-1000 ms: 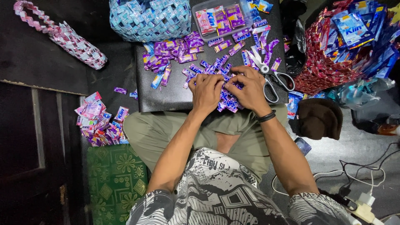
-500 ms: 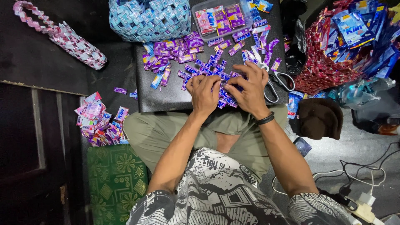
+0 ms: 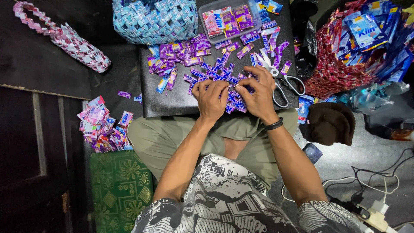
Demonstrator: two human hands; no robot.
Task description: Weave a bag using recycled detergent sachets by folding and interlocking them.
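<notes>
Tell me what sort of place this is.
Probably a home craft corner on the floor: a black board strewn with folded wrapper strips, a woven wrapper basket, scissors, and charger cables nearby.

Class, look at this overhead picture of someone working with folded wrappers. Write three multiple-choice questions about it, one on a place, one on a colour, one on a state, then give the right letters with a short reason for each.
1. Where do the scissors lie?
A. on the black board, beside the right hand
B. on the green mat
C. inside the blue basket

2. What colour is the woven basket at the top?
A. red
B. light blue
C. yellow

3. What are the left hand and right hand doing?
A. resting on the knees
B. holding the scissors
C. both pressed on the purple woven strip

Answers: 1 A, the scissors rest on the black board just past the right hand. 2 B, its weave is pale blue. 3 C, the fingers of both hands meet on the strip.
</notes>
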